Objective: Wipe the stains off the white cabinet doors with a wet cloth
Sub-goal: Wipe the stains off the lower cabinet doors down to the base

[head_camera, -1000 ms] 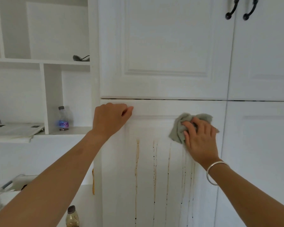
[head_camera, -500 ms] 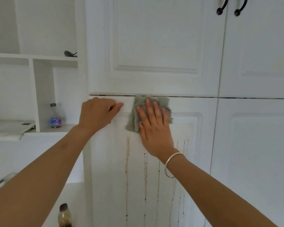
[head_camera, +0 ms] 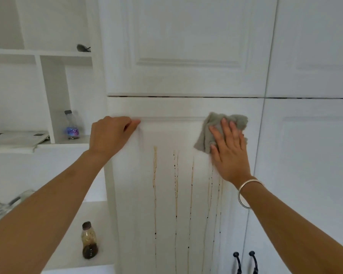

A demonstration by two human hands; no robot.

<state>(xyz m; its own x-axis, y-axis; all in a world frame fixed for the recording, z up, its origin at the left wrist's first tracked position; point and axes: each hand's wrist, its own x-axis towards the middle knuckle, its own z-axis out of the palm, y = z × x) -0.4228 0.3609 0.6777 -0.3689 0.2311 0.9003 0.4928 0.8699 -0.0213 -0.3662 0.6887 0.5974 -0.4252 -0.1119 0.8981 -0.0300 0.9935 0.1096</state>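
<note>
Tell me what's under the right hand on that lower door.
The right hand presses a grey-green cloth flat against the lower door. Brown drip stains run down below it; whether any stain lies beneath the cloth is hidden.

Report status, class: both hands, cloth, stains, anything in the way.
Left hand braced on lower door, empty. Right hand flat, pressing grey cloth to the door. Brown drip stains remain below. Nothing in the way.

Two bottles (head_camera: 72,125) (head_camera: 89,240), one cloth (head_camera: 208,133), four doors (head_camera: 186,46) (head_camera: 313,46) (head_camera: 166,194) (head_camera: 305,175).
</note>
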